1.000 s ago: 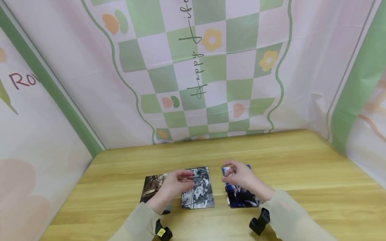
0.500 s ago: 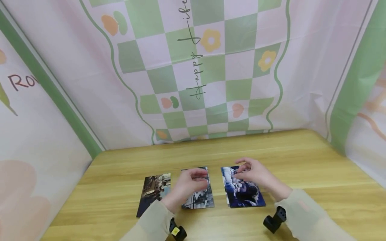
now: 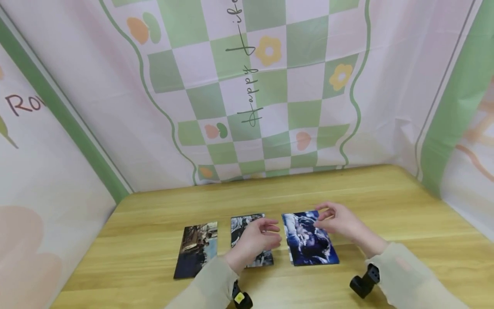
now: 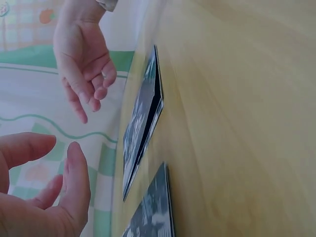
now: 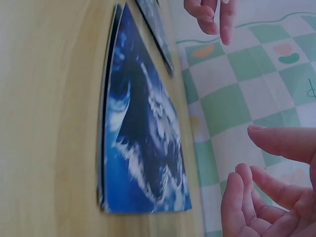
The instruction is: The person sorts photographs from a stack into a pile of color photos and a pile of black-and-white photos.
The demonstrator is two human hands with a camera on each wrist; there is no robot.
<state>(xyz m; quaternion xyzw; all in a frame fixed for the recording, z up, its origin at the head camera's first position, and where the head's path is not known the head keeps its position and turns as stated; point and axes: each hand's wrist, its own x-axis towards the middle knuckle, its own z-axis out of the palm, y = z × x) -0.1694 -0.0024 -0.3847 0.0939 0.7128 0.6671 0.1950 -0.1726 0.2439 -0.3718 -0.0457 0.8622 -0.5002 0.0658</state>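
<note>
Left grip (image 3: pixel 256 240) holds nothing: thumb and fingers stand apart with a gap between them, over the right part of the grey card. Right grip (image 3: pixel 341 221) is bare too, its thumb parted from the fingers; in the head view the tips overlap the blue card's far right corner, but the right wrist view shows them raised clear of it.

Nearest on the counter (image 3: pixel 135 240) lies the brown card (image 3: pixel 197 251), flat and a little aslant, with no grip on it. Beside it, well within reach, is the grey card (image 3: pixel 239 229), partly hidden by the left grip. Past a strip of bare wood comes the blue card (image 3: pixel 308 238), lying on at least one lower sheet (image 3: pixel 291 256). The two are not flush: a pale edge shows along the left, and both wrist views show a dark slit between the layers.

The step in hand, as I judge it, is a break between handlings, with the three cards set out in a row and neither grip engaged. Squaring the blue card on its lower sheet would call for both grips to come down to opposite edges and push gently; lifting it would call for one pinch at the slit, taking the top layer only.

Farthest off hangs the checked cloth (image 3: pixel 270 120), behind the counter's back edge.
</note>
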